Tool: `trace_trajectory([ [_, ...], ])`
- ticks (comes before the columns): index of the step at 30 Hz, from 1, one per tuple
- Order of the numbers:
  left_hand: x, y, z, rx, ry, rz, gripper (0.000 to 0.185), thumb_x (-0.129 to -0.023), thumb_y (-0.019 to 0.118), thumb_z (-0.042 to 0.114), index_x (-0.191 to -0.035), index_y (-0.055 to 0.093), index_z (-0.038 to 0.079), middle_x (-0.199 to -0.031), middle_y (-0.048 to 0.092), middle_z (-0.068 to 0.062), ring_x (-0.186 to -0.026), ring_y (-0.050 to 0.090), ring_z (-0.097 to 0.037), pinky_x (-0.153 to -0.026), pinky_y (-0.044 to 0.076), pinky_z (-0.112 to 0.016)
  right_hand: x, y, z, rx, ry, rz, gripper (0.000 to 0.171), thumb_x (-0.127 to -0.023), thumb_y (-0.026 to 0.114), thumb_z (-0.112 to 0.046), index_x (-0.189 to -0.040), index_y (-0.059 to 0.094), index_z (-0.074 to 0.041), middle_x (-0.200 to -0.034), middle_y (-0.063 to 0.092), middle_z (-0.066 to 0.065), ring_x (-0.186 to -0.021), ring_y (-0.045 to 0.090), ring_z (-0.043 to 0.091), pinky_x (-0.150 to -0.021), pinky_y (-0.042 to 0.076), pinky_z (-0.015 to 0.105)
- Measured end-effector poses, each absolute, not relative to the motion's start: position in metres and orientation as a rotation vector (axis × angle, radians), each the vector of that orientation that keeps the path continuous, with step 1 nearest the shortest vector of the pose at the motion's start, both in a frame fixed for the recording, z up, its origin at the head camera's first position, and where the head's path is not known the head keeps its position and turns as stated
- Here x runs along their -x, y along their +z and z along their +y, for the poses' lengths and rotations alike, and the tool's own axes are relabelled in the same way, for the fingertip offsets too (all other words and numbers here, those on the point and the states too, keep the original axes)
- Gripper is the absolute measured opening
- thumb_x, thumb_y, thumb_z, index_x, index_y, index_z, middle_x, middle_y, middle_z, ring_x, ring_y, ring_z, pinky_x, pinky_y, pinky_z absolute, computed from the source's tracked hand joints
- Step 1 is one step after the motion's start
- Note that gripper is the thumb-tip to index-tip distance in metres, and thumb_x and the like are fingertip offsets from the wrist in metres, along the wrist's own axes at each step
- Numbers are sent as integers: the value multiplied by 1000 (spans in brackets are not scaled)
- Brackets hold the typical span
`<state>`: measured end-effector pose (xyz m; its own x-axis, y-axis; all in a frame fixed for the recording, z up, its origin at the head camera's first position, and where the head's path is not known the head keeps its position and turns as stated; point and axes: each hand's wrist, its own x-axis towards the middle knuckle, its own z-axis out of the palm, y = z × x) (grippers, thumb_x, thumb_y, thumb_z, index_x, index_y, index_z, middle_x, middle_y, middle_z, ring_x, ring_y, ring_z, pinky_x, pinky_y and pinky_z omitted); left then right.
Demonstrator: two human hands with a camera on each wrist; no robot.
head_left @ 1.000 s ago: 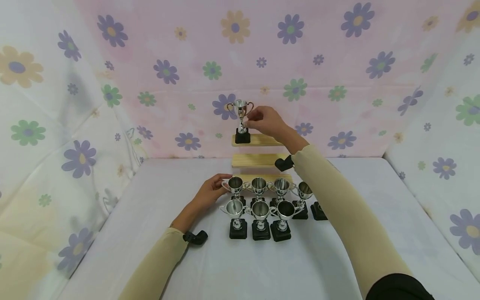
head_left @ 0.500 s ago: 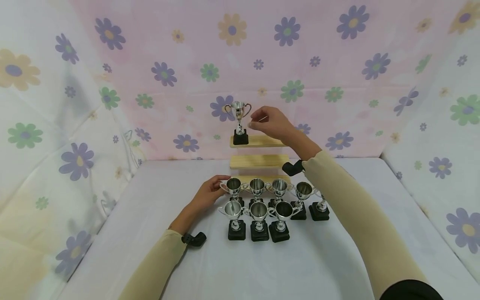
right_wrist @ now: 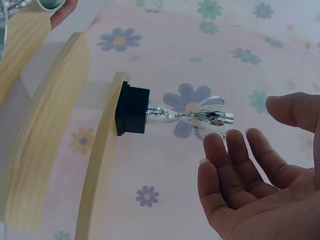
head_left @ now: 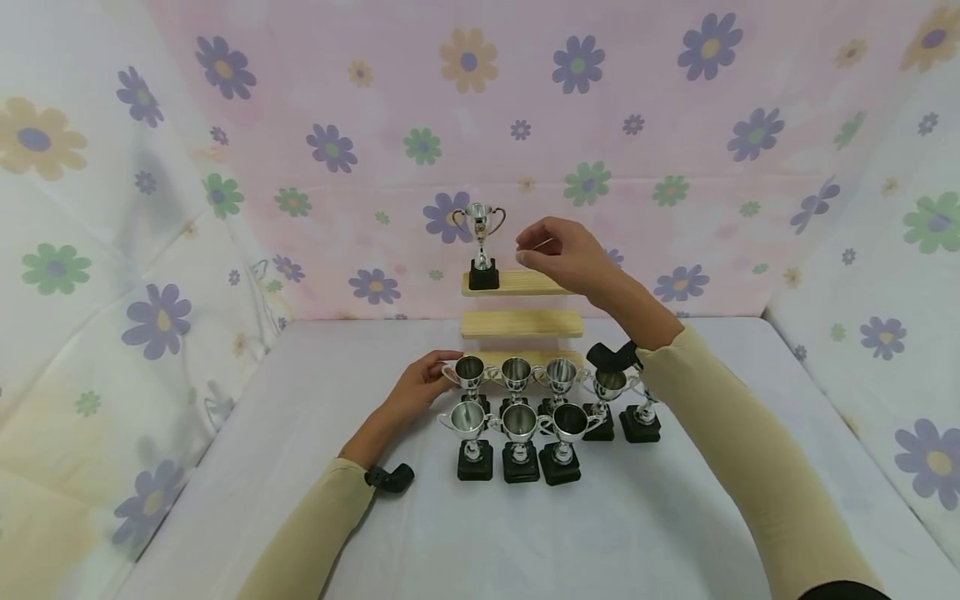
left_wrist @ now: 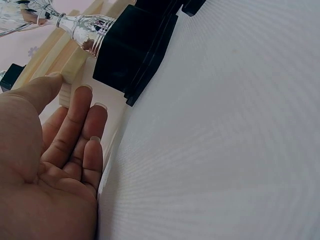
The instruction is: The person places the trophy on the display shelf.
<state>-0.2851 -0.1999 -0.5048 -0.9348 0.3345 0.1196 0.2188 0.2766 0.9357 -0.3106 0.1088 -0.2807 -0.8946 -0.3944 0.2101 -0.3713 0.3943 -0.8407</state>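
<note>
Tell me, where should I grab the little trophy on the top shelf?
Pinch the trophy by its thin stem between cup and black base, coming from the right, where the open right hand hovers. It stands upright at the left end of the top shelf, and its handles stick out sideways.

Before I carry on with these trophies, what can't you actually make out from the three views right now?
- Head view: the back row of small silver trophy cups has its black bases hidden by the front row; the rightmost cup is masked by the right arm.
- Head view: whether the left hand grips the nearest cup; its fingertips are hidden.
- Left wrist view: the cup is cut off by the top edge.
- Right wrist view: the lower wooden shelves run off the frame.
</note>
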Motion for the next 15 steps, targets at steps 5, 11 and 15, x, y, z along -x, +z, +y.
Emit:
trace_trajectory([
  [5, 283, -502, -200, -530, 1734, 2437, 44, -106, 67, 11, -148, 58, 6, -102, 77, -4, -89, 68, -15, -66, 41, -25, 297, -283, 122, 722, -1607, 2584, 33, -106, 65, -19, -135, 62, -3, -139, 63, 15, -125, 64, 30, -107, 48, 50],
  [11, 283, -501, -201, -533, 1733, 2449, 42, -106, 67, 11, -147, 59, 8, -97, 76, -2, -78, 61, -12, -60, 37, -25, 280, -289, 136, 708, -1618, 2588, 35, -107, 65, -22, -135, 61, -2, -136, 64, 16, -124, 63, 30, -108, 47, 47],
  [15, 284, -502, -200, -521, 1734, 2439, 43, -106, 68, 12, -148, 59, 8, -99, 76, -4, -85, 66, -13, -62, 38, -25, 266, -294, 147, 696, -1621, 2586, 35, -107, 64, -22, -135, 60, 0, -133, 65, 16, -121, 63, 30, -106, 47, 43],
])
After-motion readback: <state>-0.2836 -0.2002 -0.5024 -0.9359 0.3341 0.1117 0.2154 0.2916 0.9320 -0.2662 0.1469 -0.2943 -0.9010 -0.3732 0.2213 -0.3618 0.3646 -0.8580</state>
